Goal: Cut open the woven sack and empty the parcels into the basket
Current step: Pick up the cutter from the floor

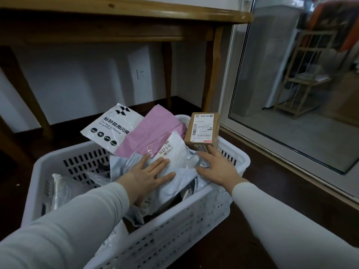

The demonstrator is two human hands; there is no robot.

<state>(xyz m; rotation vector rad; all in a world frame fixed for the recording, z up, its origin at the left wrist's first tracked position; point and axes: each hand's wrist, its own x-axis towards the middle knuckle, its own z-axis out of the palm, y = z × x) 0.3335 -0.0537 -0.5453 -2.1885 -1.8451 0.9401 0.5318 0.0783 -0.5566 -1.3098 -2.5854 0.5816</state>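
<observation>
both sleeves reach in; left hand (149, 171) fingers spread flat on slippery soft mailers (174, 152), right hand (215, 166) fingers spread by the stiff box (202, 129), best gripped at its sides, in the basket (174, 235).

Home room, wooden table (124, 14), wall socket (140, 74), glass door (291, 94)

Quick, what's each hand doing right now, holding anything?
Left hand: open, fingers flat, pressing on a white mailer bag.
Right hand: open, fingertips touching the cardboard box, gripping nothing.

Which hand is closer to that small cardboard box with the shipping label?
Right. The right hand has its fingertips at the lower edge of the cardboard box; the left hand lies flat on a white mailer bag, well left of the box.
</observation>
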